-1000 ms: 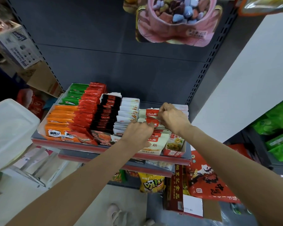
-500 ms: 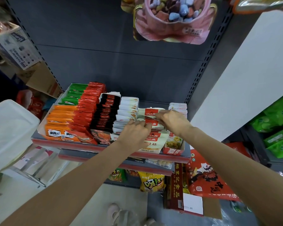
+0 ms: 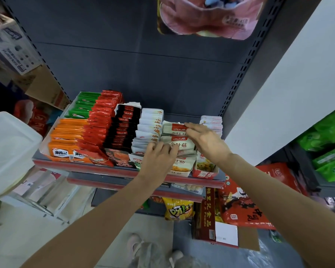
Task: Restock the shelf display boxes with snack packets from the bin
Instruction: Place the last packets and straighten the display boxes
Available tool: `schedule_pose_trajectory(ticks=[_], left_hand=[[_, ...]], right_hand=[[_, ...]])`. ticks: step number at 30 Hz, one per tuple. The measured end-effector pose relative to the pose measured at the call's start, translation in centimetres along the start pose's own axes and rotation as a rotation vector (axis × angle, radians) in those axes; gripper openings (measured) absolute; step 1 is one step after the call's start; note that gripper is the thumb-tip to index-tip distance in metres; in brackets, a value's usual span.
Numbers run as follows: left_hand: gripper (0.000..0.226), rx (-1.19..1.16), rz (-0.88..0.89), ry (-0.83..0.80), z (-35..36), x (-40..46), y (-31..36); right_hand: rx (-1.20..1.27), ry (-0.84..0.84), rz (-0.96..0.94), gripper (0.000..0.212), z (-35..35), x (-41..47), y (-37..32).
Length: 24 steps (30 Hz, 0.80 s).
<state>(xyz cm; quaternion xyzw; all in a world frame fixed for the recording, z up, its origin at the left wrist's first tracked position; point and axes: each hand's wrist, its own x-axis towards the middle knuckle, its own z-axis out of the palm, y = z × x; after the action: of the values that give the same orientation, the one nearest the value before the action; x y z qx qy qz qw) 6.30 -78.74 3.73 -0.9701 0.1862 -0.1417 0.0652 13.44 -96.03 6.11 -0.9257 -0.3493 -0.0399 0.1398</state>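
Note:
Cream snack packets with red labels (image 3: 180,145) stand in a row in a display box (image 3: 182,172) on the shelf (image 3: 112,170), right of centre. My left hand (image 3: 159,158) curls its fingers round the left edge of the front packets. My right hand (image 3: 206,141) lies over the right side of the row, its fingers stretched out flat to the back packet (image 3: 173,128). A translucent white bin (image 3: 8,149) sits at the left edge of view; its contents are hidden.
Left of the cream row stand boxes of white (image 3: 150,130), black (image 3: 124,128), red (image 3: 101,122), orange (image 3: 68,136) and green (image 3: 83,105) packets. A small red box (image 3: 206,172) sits at the shelf's right end. Lower shelves hold more bags. A pink bag (image 3: 207,20) hangs overhead.
My right hand loosened from a closed grip and spread its fingers over the cream packets. My left hand slid up to the row's left edge. The packets settled lower into the box.

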Motion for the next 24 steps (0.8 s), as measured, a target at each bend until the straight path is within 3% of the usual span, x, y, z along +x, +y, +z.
schedule_pose_trajectory(ticks=[5,12,16,19,22,24], left_hand=[[0.035,-0.017,0.048,-0.188,-0.8,1.1,-0.5],[0.046,0.0,0.031,-0.202,-0.8,1.3,0.1],[0.045,-0.012,0.029,-0.177,-0.9,1.4,0.1],[0.059,-0.121,-0.01,-0.125,-1.1,1.1,0.0],[0.092,-0.217,-0.087,0.008,-1.5,1.0,-0.5],[0.113,-0.202,-0.05,-0.075,-1.7,1.3,-0.9]], right_hand=[[0.021,-0.059,0.039,0.009,-0.5,1.1,0.5],[0.01,-0.21,0.122,0.025,-1.1,2.2,0.7],[0.053,-0.131,0.188,0.031,-1.1,1.6,0.2],[0.133,-0.022,0.225,0.036,-0.4,0.3,-0.6],[0.178,0.138,0.294,0.049,-0.4,-1.0,-1.3],[0.147,0.15,0.31,0.056,-0.7,-1.3,-1.6]])
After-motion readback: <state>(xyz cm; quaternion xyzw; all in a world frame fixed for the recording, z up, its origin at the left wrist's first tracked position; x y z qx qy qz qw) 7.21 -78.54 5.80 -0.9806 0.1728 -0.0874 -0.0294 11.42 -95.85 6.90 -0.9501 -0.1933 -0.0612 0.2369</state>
